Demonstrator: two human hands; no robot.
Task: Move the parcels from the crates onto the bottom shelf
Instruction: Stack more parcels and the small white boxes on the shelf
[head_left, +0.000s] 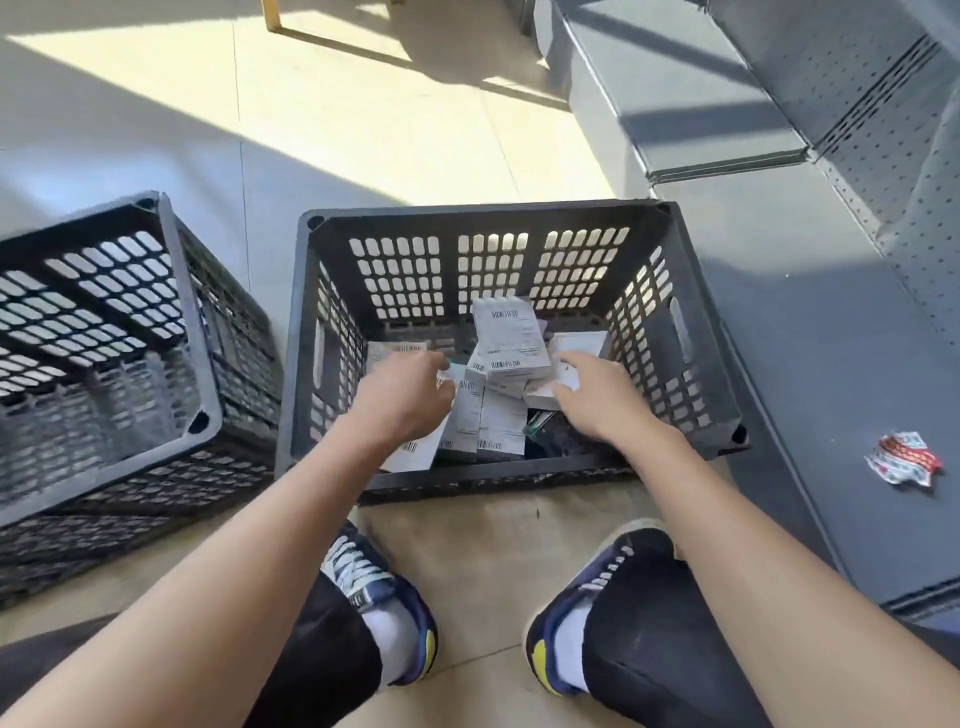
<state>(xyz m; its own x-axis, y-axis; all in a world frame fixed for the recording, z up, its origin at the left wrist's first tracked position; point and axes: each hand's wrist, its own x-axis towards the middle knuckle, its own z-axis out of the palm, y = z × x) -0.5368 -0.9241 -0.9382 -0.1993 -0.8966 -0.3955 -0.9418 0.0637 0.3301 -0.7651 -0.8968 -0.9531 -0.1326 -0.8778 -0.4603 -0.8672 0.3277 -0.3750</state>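
A dark plastic crate stands on the floor in front of me, holding several small white parcels with barcode labels piled in a heap. My left hand reaches into the crate's left side, fingers curled over a white parcel. My right hand reaches in on the right, fingers spread and touching a white parcel; whether either hand has a grip is unclear. The grey bottom shelf lies to the right of the crate.
A second dark crate stands at the left; I see no parcels in it. A crumpled red-and-white wrapper lies on the grey shelf. A perforated back panel rises behind the shelf. My two shoes stand below the crate on the tiled floor.
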